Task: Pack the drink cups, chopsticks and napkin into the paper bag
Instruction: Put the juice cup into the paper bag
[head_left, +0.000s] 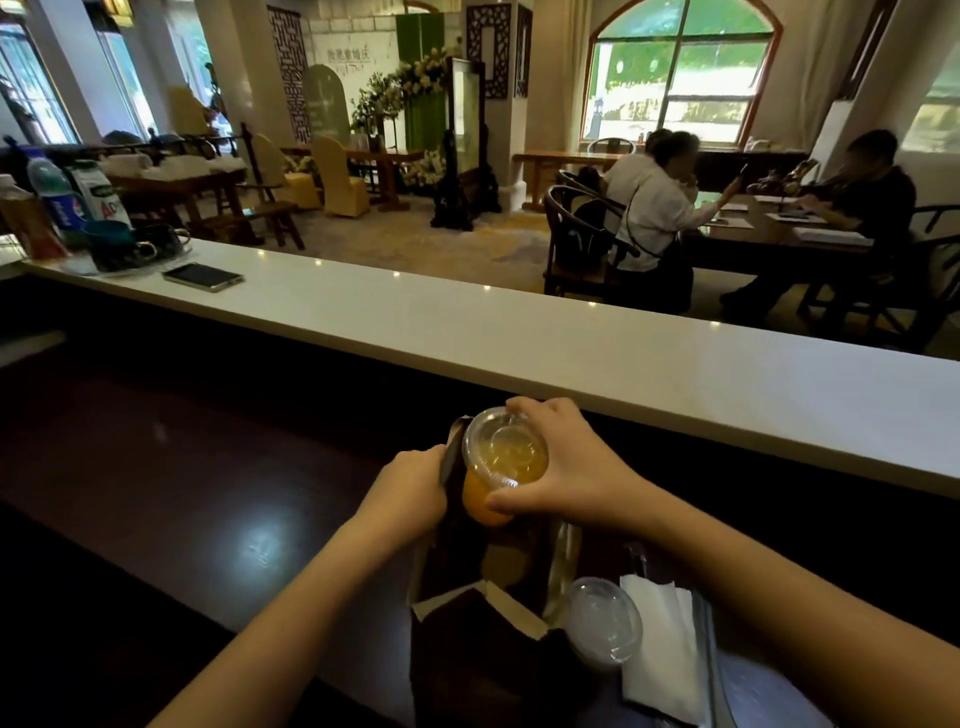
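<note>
A dark paper bag (467, 654) stands open on the dark counter, low in the middle of the head view. My left hand (410, 486) grips the bag's far left rim. My right hand (563, 467) holds an orange drink cup (501, 467) with a clear lid by its top, just above the bag's mouth. A second lidded cup (602, 621) stands right of the bag. Beside it lies a white napkin (660, 649), with what looks like wrapped chopsticks (704, 654) along its right side, partly under my right forearm.
A white raised counter ledge (519, 332) runs across behind the bag. On its left end lie a phone (203, 276), dark cups (124, 247) and bottles (57, 200). Two people sit at a table (769, 228) at the far right.
</note>
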